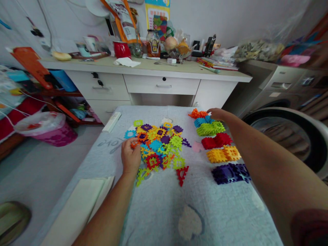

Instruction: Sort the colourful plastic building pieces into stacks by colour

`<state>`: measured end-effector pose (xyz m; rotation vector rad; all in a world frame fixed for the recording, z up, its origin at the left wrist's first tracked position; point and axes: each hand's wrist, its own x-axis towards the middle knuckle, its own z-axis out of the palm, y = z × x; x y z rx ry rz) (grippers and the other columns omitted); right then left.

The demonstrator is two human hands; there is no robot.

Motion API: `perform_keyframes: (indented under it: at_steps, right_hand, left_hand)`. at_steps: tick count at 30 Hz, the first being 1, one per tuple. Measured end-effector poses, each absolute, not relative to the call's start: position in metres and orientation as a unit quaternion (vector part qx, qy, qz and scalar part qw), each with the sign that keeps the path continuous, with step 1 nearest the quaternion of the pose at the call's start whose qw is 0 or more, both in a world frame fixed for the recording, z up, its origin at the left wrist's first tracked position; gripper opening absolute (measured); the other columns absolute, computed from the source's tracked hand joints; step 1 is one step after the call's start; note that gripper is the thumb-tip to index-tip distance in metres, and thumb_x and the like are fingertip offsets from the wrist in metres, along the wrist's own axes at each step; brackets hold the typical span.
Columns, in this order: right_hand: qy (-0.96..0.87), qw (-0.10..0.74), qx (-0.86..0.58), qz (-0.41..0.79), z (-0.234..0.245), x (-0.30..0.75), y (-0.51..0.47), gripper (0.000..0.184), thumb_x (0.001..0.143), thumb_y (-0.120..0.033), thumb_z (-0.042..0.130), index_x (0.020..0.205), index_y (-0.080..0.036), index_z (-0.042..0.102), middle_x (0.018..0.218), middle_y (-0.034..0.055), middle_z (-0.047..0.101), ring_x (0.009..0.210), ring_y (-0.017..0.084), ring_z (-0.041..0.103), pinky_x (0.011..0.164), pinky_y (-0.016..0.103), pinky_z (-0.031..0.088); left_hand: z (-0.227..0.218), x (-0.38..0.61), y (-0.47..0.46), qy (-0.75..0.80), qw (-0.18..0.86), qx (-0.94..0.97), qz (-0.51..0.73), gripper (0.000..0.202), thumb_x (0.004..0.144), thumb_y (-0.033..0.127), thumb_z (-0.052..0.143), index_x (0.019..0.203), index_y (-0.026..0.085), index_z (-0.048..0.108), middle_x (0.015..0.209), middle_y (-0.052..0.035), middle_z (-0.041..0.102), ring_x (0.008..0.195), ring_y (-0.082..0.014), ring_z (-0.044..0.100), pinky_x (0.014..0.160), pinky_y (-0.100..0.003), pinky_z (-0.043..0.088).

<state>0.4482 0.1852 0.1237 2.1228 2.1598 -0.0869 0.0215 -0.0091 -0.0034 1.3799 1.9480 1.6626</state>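
Observation:
A mixed pile of colourful plastic interlocking tiles (156, 145) lies in the middle of the cloth-covered table. At the pile's left edge, my left hand (130, 155) has its fingers closed on an orange interlocking tile (134, 145). Sorted rows stand on the right: orange tiles (197, 113), blue tiles (202, 121), green tiles (210, 128), red tiles (216, 140), yellow tiles (223, 154) and purple tiles (230, 173). My right hand (219, 114) reaches to the blue row's far end, fingers together and pointing down; what they hold is hidden. A red triangular tile (182, 175) lies at the pile's near side.
Along the table's left edge are a white box (112, 122) and pale flat boards (77, 205). Behind stands a white drawer desk (164, 85) with jars, a red pot (122, 50) and books. A washing machine (282, 82) is at right, a pink bin (55, 131) at left.

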Motion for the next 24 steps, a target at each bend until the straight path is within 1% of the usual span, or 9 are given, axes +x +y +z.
perform_keyframes:
  at_steps: [4, 8, 10, 11, 13, 15, 19, 22, 24]
  right_hand:
    - [0.705, 0.027, 0.708, -0.015, 0.137, 0.437, 0.176, 0.058, 0.081, -0.009, 0.059, 0.139, -0.013, 0.058, 0.124, 0.0169, 0.068, 0.097, 0.022, 0.068, 0.083, 0.029, 0.055]
    - [0.755, -0.051, 0.653, -0.014, 0.149, 0.398, 0.151, 0.053, 0.084, -0.013, 0.057, 0.138, -0.014, 0.059, 0.135, 0.0177, 0.061, 0.107, 0.024, 0.066, 0.095, 0.033, 0.051]
    - [0.797, -0.06, 0.6, -0.034, 0.148, 0.367, 0.13, 0.048, 0.087, -0.013, 0.056, 0.134, -0.014, 0.061, 0.136, 0.0163, 0.062, 0.11, 0.023, 0.065, 0.098, 0.032, 0.049]
    - [0.817, -0.057, 0.571, -0.049, 0.145, 0.35, 0.118, 0.046, 0.087, -0.013, 0.056, 0.132, -0.014, 0.062, 0.133, 0.0149, 0.064, 0.111, 0.023, 0.065, 0.098, 0.032, 0.048]
    - [0.844, -0.049, 0.525, -0.095, 0.136, 0.316, 0.094, 0.04, 0.088, -0.013, 0.055, 0.126, -0.016, 0.065, 0.122, 0.0116, 0.071, 0.103, 0.021, 0.067, 0.093, 0.031, 0.05]
    - [0.884, -0.053, 0.447, -0.128, 0.123, 0.284, 0.072, 0.036, 0.087, -0.01, 0.054, 0.12, -0.017, 0.069, 0.12, 0.01, 0.072, 0.107, 0.021, 0.066, 0.096, 0.031, 0.048]
    - [0.934, -0.054, 0.325, -0.141, 0.098, 0.233, 0.044, 0.044, 0.079, -0.002, 0.054, 0.119, -0.013, 0.068, 0.128, 0.0133, 0.068, 0.12, 0.023, 0.061, 0.104, 0.034, 0.041]
    - [0.944, -0.02, 0.305, -0.128, 0.086, 0.213, 0.035, 0.049, 0.076, -0.003, 0.056, 0.124, -0.011, 0.065, 0.132, 0.0156, 0.066, 0.122, 0.025, 0.059, 0.105, 0.037, 0.04]
    - [0.942, -0.005, 0.311, -0.123, 0.082, 0.206, 0.032, 0.046, 0.077, -0.004, 0.056, 0.121, -0.013, 0.067, 0.131, 0.0153, 0.066, 0.121, 0.026, 0.06, 0.103, 0.037, 0.04]
  left_hand:
    - [-0.004, 0.021, -0.008, 0.663, 0.116, 0.473, 0.568, 0.025, 0.075, 0.018, 0.057, 0.096, 0.023, 0.067, 0.105, -0.0031, 0.064, 0.107, -0.021, 0.059, 0.106, -0.037, 0.043]
    - [0.0, 0.024, -0.009, 0.661, 0.121, 0.472, 0.571, 0.024, 0.074, 0.018, 0.057, 0.096, 0.023, 0.067, 0.103, -0.003, 0.063, 0.106, -0.0208, 0.059, 0.104, -0.037, 0.044]
    - [0.002, 0.025, -0.009, 0.66, 0.125, 0.468, 0.574, 0.024, 0.074, 0.017, 0.057, 0.095, 0.023, 0.067, 0.103, -0.0028, 0.063, 0.106, -0.0206, 0.059, 0.104, -0.036, 0.044]
    - [0.003, 0.025, -0.01, 0.66, 0.127, 0.467, 0.574, 0.024, 0.074, 0.017, 0.057, 0.095, 0.023, 0.067, 0.103, -0.0028, 0.063, 0.105, -0.0204, 0.059, 0.104, -0.036, 0.044]
    - [0.003, 0.026, -0.01, 0.66, 0.129, 0.466, 0.575, 0.024, 0.074, 0.016, 0.056, 0.095, 0.023, 0.067, 0.103, -0.0029, 0.063, 0.105, -0.0204, 0.059, 0.104, -0.036, 0.044]
    - [0.003, 0.026, -0.01, 0.661, 0.128, 0.466, 0.574, 0.025, 0.073, 0.016, 0.056, 0.095, 0.022, 0.067, 0.102, -0.0033, 0.062, 0.105, -0.0206, 0.059, 0.103, -0.036, 0.044]
    - [0.002, 0.025, -0.01, 0.663, 0.124, 0.466, 0.572, 0.025, 0.074, 0.016, 0.056, 0.095, 0.022, 0.067, 0.102, -0.0036, 0.062, 0.105, -0.0207, 0.059, 0.103, -0.036, 0.044]
    - [0.001, 0.025, -0.009, 0.66, 0.122, 0.472, 0.572, 0.024, 0.074, 0.016, 0.056, 0.094, 0.022, 0.067, 0.101, -0.0033, 0.063, 0.104, -0.0201, 0.059, 0.102, -0.036, 0.044]
    - [0.001, 0.024, -0.008, 0.658, 0.122, 0.472, 0.574, 0.024, 0.074, 0.016, 0.056, 0.094, 0.022, 0.066, 0.102, -0.0034, 0.063, 0.104, -0.0201, 0.059, 0.102, -0.036, 0.044]
